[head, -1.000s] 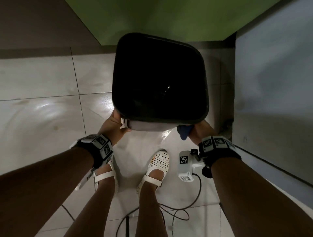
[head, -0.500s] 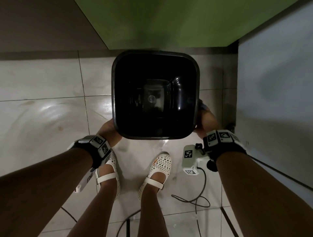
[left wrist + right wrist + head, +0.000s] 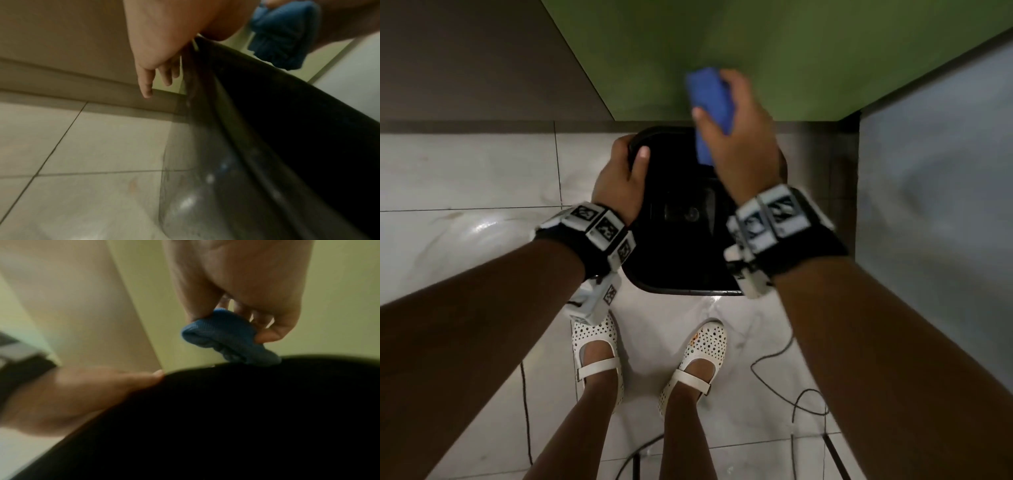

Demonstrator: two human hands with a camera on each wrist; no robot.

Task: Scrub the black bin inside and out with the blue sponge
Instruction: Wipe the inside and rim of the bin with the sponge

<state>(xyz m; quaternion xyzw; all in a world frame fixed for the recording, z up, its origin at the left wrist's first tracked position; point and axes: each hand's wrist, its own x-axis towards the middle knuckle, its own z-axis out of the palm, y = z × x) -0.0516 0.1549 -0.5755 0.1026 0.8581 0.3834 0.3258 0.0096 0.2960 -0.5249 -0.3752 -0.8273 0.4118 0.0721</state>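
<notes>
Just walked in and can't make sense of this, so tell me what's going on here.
A person stands over a glossy black plastic bin set upright on the pale tiled floor. The left hand grips the bin's far left rim, thumb inside. The right hand holds a blue rectangular sponge above the opening, near the far rim. Whether the sponge touches the rim is unclear.

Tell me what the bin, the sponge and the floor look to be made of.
Black bin: apparently glossy moulded plastic, with bright highlights on its curved wall. Blue sponge: soft, cloth-covered with a fine ribbed weave, squashing under the fingers. Floor: pale glazed tile, judging by grout lines and sheen.
</notes>
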